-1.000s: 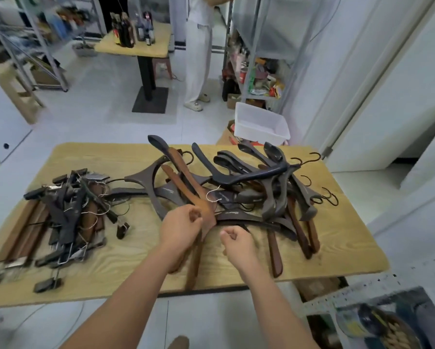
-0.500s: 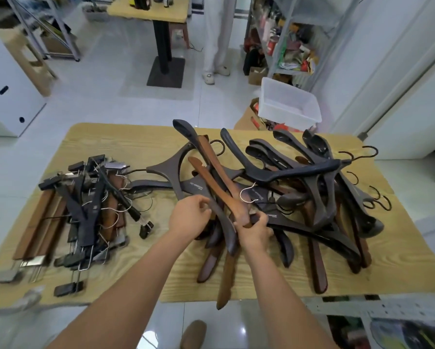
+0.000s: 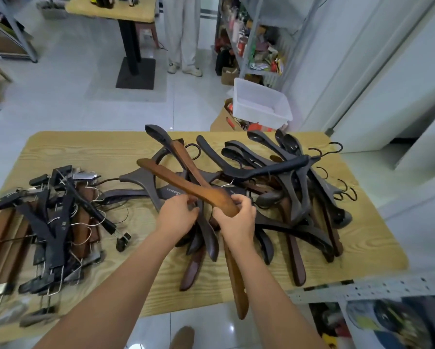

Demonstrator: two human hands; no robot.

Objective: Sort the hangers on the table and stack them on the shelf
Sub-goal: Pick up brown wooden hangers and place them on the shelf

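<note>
Right hand (image 3: 236, 222): gripping the brown hanger (image 3: 186, 187) at its middle, likely to pull it free for sorting.
Left hand (image 3: 177, 217): curling its fingers just beside the right hand; I cannot tell what it is gripping.
Hanger pile (image 3: 274, 170): lying tangled under both hands.

- I take the white plastic bin (image 3: 261, 102) as my marker. It sits on a cardboard box (image 3: 221, 119) on the floor.
- Just in front of the bin I see the far edge of a light wood-grain table (image 3: 85, 152).
- Directly behind the bin stands a grey metal rack (image 3: 256, 46) crammed with bottles and packets.
- Left of the bin, glossy white floor tiles (image 3: 60, 96) throw back soft, even light.
- Further left of the bin is a pedestal table (image 3: 129, 44) with a pale top, black column and flat black base.
- Between the bin and that pedestal a person (image 3: 183, 34) stands in pale trousers and white shoes.
- Right of the bin rise plain white wall panels (image 3: 375, 71).
</note>
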